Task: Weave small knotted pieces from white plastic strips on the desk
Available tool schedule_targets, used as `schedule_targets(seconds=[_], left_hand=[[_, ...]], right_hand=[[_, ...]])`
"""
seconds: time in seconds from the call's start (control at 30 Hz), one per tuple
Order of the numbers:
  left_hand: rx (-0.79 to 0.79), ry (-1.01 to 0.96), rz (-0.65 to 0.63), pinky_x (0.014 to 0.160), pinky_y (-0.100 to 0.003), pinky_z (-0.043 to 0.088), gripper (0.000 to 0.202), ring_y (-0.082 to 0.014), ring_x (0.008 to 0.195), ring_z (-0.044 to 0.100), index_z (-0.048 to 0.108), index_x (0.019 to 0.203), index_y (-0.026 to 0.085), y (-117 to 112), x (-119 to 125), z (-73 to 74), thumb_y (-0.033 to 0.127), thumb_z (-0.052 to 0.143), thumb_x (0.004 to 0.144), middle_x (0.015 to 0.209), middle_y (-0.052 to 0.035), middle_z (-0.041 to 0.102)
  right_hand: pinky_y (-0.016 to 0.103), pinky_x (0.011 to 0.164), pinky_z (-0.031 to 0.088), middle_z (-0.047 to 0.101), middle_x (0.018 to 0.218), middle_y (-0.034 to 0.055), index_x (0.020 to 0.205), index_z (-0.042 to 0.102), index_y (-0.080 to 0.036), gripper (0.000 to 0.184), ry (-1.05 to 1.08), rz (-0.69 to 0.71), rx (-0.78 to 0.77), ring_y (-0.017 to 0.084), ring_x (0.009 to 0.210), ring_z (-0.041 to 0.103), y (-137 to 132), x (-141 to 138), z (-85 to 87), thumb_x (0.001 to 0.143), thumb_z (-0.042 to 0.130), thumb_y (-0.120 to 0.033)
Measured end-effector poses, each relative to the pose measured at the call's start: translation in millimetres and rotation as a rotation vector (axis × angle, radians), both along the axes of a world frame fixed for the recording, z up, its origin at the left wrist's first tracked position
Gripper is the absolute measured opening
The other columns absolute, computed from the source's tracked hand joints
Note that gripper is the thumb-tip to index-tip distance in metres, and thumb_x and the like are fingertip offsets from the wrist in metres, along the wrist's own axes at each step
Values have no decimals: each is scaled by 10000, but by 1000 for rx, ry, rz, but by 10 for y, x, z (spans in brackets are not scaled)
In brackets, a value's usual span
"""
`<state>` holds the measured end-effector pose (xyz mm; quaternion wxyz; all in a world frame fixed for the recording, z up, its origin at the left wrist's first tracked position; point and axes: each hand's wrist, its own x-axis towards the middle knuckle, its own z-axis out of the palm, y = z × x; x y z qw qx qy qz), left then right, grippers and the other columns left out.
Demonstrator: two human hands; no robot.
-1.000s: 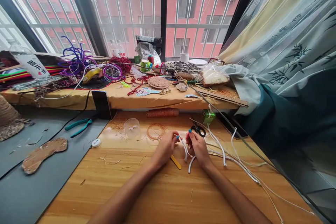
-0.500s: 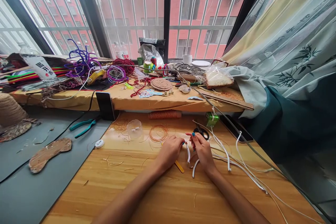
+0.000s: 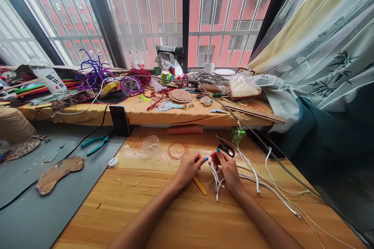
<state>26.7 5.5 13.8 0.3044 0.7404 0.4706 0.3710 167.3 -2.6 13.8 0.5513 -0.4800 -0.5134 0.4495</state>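
Over the wooden table, my left hand (image 3: 188, 170) pinches the upper end of a small bunch of white cords (image 3: 215, 179) between thumb and forefinger. The loose ends of the cords hang down and splay between my hands. Close by on the right, my right hand (image 3: 230, 170) has its fingers curled and pressed together beside the pinched end; what they hold is hidden. A little orange shows at the top of the bunch. Under my left wrist lies a yellow flat stick (image 3: 200, 186). Black-handled scissors (image 3: 227, 149) rest just behind my right hand.
A coil of orange cord (image 3: 178, 150) and a clear round tub (image 3: 151, 146) lie behind my left hand. Long white cords (image 3: 271, 186) stretch along the right. Teal-handled pliers (image 3: 96, 144) and a brown cutout (image 3: 60, 174) are on the grey surface. A cluttered shelf (image 3: 175, 118) runs behind.
The white cords have turned and gathered closer together between my hands. My left thumb now lies extended along their top end. The whole view has shifted slightly.
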Motion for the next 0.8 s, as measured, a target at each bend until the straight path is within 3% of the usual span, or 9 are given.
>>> schedule_targets(seconds=[0.13,0.3,0.47,0.63,0.8], left_hand=[[-203,-241,-78,503,-194,298,366,-68,467,368,427,483,142,-17,-22,59,394,452,746,454,39,428],[-374,-480,-232,496,-182,305,251,-62,493,393,501,625,128,-6,-46,57,368,527,694,533,26,504],[-397,-579,-226,512,-179,323,227,-57,524,402,538,710,112,37,-62,30,338,514,707,615,9,505],[-369,-484,-221,489,-179,327,269,-67,528,391,489,895,135,54,-35,-42,315,522,698,621,33,449],[-95,-134,-33,604,-229,368,245,-104,606,448,494,974,160,30,-6,-113,237,462,744,637,18,483]], right_hand=[[227,452,334,479,551,-3,623,530,-158,376,-60,-10,0,94,466,413,6,-1,-19,737,437,-505],[221,435,308,462,534,-17,633,511,-165,384,-92,-21,-35,88,445,393,16,-1,-46,748,404,-515],[217,425,299,458,524,-17,644,501,-161,387,-99,-9,-45,86,434,385,8,-7,-33,754,390,-516],[212,419,305,454,510,-18,631,493,-158,396,-97,-6,-60,85,430,388,3,-22,-21,747,395,-524],[216,427,320,463,510,-16,624,486,-163,389,-102,2,-67,89,435,397,-11,-32,-15,756,388,-516]])
